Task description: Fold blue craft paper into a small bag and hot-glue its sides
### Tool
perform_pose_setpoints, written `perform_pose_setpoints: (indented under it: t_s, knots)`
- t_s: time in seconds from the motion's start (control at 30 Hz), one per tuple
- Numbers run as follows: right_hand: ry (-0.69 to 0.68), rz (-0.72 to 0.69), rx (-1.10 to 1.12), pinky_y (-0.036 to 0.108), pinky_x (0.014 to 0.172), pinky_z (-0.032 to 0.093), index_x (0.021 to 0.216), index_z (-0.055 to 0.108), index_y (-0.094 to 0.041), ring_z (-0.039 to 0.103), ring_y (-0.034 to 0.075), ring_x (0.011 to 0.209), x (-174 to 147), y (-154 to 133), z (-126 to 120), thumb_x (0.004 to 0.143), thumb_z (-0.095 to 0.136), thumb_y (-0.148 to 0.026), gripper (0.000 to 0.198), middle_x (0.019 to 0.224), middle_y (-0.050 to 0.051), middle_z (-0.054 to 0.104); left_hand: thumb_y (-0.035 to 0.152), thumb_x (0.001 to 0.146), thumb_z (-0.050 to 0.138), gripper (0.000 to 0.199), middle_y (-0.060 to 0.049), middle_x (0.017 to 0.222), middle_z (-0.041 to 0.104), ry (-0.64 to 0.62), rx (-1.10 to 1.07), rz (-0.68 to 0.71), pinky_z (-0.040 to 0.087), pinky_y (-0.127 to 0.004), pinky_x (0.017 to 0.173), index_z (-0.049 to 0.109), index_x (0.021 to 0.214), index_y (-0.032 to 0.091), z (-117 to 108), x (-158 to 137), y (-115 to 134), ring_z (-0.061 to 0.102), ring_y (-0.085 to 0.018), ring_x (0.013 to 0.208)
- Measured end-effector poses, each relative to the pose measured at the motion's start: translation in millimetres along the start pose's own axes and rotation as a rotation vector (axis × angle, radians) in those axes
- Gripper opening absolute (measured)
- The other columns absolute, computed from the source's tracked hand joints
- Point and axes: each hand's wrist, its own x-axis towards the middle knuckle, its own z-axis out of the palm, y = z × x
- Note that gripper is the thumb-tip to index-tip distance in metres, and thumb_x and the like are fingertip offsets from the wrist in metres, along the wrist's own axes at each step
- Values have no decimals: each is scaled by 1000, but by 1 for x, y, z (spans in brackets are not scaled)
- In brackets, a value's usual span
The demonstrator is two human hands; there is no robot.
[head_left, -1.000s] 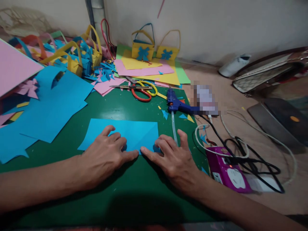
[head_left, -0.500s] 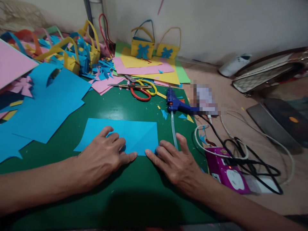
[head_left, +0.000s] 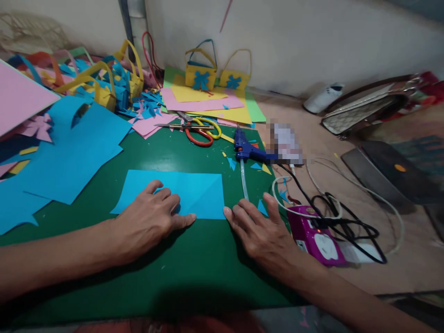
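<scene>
A folded sheet of blue paper [head_left: 203,194] lies on the green tabletop [head_left: 194,268], its near edge toward me. My left hand [head_left: 152,208] rests on the left half of the paper, thumb along the near edge, fingers partly curled and apart. At the paper's near right corner is my right hand [head_left: 260,226], its thumb touching that corner and its fingers spread over the table. A blue glue gun [head_left: 244,145] with a clear glue stick lies just beyond my right hand.
Scissors [head_left: 201,132] with red and yellow handles lie beyond the paper. Blue sheets [head_left: 79,152] are at left. Yellow paper bags [head_left: 201,76] with blue bows stand by the wall. A purple power socket [head_left: 319,236] and tangled cables [head_left: 354,231] are at right.
My right thumb has slid rightward along the near edge to the paper's corner. My left hand has stayed on the paper. The view has shifted slightly.
</scene>
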Motion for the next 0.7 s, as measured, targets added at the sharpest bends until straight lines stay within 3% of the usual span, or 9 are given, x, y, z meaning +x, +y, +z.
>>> perform_pose_setpoints:
  t_s: [0.2, 0.37, 0.7]
  knots:
    - [26, 124, 29, 56, 97, 25, 109, 62, -10, 50, 26, 99, 8, -1, -10, 91, 35, -8, 33, 90, 11, 62, 16, 87, 50, 37, -2, 76, 55, -32, 27, 27, 28, -41, 73, 54, 118, 37, -4, 2, 0, 48, -21, 69]
    - [16, 56, 127, 54, 97, 24, 118, 58, -17, 49, 26, 98, 19, -18, -15, 90, 40, -15, 34, 91, 9, 60, 16, 88, 49, 36, -2, 76, 56, -19, 37, -1, 27, -40, 74, 54, 118, 36, -4, 5, 4, 49, -21, 71]
    - [-25, 103, 42, 56, 98, 21, 112, 59, -10, 47, 27, 100, 0, -13, -8, 85, 44, -10, 31, 92, 11, 59, 10, 87, 45, 40, -2, 75, 54, 9, 0, 8, 25, -39, 73, 52, 120, 33, 4, 4, 6, 47, -21, 68]
